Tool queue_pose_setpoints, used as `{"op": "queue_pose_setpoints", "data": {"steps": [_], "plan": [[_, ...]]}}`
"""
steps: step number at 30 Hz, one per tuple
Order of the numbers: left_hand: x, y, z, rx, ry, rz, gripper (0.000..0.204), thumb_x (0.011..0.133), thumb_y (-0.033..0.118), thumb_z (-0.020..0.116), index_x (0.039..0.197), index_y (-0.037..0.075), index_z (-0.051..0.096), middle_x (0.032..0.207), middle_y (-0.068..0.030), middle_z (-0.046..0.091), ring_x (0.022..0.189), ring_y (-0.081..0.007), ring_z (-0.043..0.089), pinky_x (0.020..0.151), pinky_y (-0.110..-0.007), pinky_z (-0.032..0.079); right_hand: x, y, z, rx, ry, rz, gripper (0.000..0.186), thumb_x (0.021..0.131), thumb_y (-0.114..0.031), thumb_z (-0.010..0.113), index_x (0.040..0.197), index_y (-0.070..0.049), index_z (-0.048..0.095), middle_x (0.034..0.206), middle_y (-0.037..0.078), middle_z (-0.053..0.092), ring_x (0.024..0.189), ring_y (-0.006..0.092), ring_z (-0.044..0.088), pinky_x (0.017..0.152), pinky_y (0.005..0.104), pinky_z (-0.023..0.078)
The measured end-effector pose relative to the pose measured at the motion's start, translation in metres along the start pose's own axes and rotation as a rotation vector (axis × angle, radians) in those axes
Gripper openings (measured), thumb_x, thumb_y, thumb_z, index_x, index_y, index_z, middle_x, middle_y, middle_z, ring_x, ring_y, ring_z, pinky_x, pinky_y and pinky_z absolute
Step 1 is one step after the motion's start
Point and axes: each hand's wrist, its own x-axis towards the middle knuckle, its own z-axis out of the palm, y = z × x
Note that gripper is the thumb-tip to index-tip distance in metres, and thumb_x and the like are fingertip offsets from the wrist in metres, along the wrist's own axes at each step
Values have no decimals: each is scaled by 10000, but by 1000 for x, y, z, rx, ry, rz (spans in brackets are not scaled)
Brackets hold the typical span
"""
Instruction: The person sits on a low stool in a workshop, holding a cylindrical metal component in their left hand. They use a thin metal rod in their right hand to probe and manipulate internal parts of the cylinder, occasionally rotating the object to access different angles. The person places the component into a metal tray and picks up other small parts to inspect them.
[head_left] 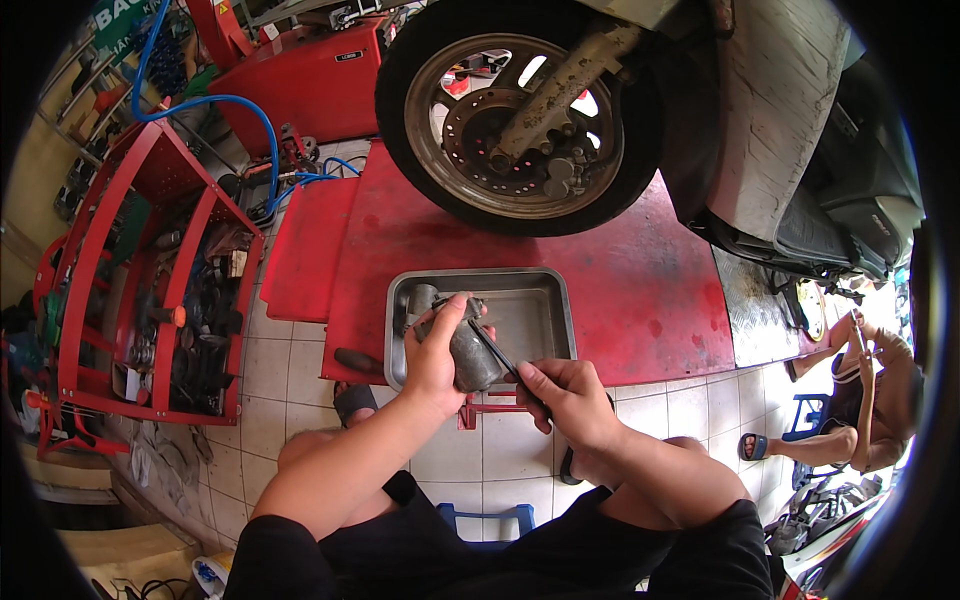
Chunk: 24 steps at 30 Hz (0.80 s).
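Note:
My left hand (437,345) is closed around a grey, cylindrical metal part (474,362), tilted over the near side of a metal tray (487,273). My right hand (572,400) grips a thin, dark rod-shaped tool (494,348). The tool runs along the cylinder's right side, with its far end at the top of the part; whether it touches cannot be told. Another small grey metal part (423,296) lies in the tray, partly behind my left hand.
The tray sits on a red platform (650,290) under a motorcycle's front wheel (396,150). To the left stands a red tool rack (70,330), and a blue hose (262,112) hangs behind it. Beside the tray lies a dark handle-like object (357,360). Another person (880,400) sits at the right.

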Motion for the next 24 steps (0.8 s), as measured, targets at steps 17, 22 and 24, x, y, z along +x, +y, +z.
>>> {"op": "queue_pose_setpoints", "data": {"steps": [17,22,24], "plan": [[4,2,-3,-34,-8,6,300,895,282,694,1083,71,593,1023,-76,644,924,-191,629,824,-385,541,-9,0,11,-209,74,-186,296,995,-175,628,1129,86,662,705,40,656,558,49,504,509,238,430],[3,2,0,-29,-8,22,297,893,277,697,1081,74,591,1044,-66,640,939,-190,628,830,-389,540,-9,1,10,-222,85,-208,287,994,-164,623,1125,89,661,719,63,675,565,54,519,521,242,443],[4,2,0,-29,-5,37,296,894,277,698,1080,74,590,1044,-62,640,943,-190,629,830,-391,540,-9,1,10,-234,85,-214,285,994,-159,621,1122,92,660,722,71,679,572,62,534,532,246,454]]}}
